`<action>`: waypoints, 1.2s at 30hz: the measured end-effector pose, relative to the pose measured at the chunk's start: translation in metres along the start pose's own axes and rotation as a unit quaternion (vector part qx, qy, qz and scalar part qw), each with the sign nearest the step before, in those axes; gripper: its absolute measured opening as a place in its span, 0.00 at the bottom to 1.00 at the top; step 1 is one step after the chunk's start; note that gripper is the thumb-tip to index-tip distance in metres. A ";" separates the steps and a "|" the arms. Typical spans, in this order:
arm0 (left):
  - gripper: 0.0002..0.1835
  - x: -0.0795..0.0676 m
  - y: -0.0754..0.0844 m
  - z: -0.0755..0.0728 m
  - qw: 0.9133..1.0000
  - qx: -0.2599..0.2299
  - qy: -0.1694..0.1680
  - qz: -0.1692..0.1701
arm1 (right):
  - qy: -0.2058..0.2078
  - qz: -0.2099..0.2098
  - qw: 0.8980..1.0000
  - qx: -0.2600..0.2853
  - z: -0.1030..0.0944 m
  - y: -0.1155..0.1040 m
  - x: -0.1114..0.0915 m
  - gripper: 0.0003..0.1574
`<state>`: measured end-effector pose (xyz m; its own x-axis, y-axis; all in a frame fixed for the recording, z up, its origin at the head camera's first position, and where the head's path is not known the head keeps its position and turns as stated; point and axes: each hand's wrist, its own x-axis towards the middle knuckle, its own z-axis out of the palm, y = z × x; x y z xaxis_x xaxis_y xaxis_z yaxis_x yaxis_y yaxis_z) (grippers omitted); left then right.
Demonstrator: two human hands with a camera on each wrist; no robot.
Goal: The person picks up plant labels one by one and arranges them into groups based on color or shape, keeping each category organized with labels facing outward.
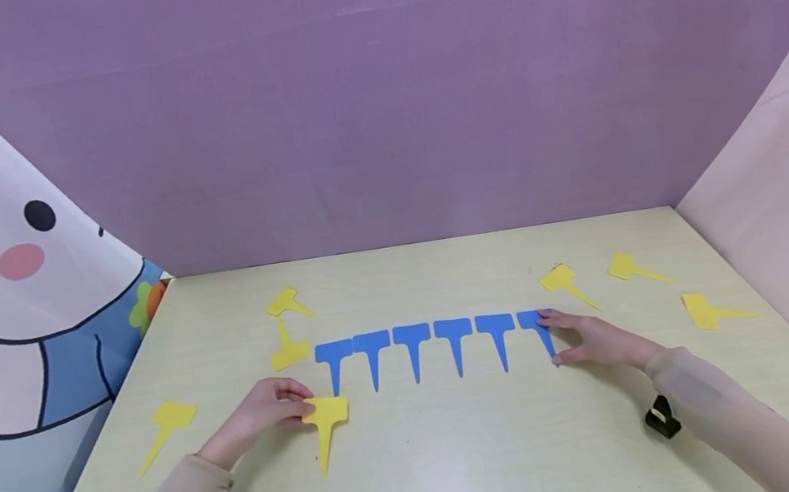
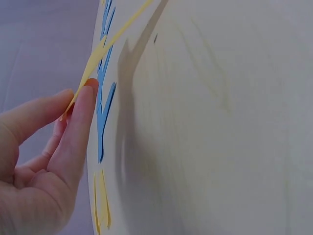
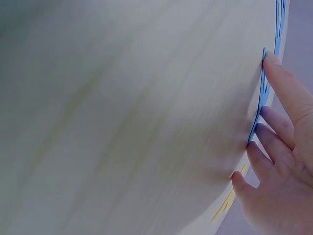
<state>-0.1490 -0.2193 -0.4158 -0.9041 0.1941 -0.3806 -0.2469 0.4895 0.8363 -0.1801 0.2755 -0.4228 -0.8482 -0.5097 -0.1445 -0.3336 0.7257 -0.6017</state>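
Note:
Between thumb and fingers my left hand (image 1: pixel 269 409) pinches a yellow T-shaped plant label (image 1: pixel 325 413) by a corner of its head, its pointed stem hanging toward me. In the left wrist view this yellow label (image 2: pixel 93 61) is raised over the table, seen nearly edge-on. My right hand (image 1: pixel 596 342) touches the blue T-shaped label (image 1: pixel 530 318) at the right end of a row, with fingertips at its head and thumb by its tip. The right wrist view shows these fingers (image 3: pixel 287 95) spread and fairly straight along the blue label. Several more blue labels (image 1: pixel 411 334) complete the row, stems pointing toward me.
On the left of the pale wooden table (image 1: pixel 464 471) lie loose yellow labels, one at the far left (image 1: pixel 173 414) and two (image 1: pixel 291 353) near the row. Three others (image 1: pixel 702 312) are scattered at the right. A purple backdrop (image 1: pixel 376 114) stands behind the table.

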 end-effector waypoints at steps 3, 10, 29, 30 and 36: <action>0.11 0.001 -0.001 0.002 1.000 0.000 0.000 -0.005 | 0.000 -0.003 1.000 0.000 0.000 0.000 0.000 0.45; 0.10 0.003 -0.004 0.007 1.000 -0.015 0.001 -0.014 | 0.000 -0.004 1.000 0.002 0.000 0.000 0.000 0.44; 0.09 0.001 -0.005 0.016 1.000 -0.016 0.022 -0.009 | -0.003 0.003 1.000 0.012 0.000 0.004 0.002 0.45; 0.09 0.001 -0.005 0.017 1.000 -0.015 0.023 -0.008 | -0.003 0.003 1.000 0.012 0.000 0.004 0.002 0.45; 0.08 0.002 -0.007 0.019 0.999 0.003 0.037 0.003 | -0.002 0.003 1.000 0.008 0.000 0.003 0.001 0.45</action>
<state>-0.1422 -0.2060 -0.4295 -0.9292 0.1338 -0.3445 -0.2389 0.4938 0.8361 -0.1823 0.2771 -0.4253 -0.8488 -0.5066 -0.1515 -0.3209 0.7213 -0.6138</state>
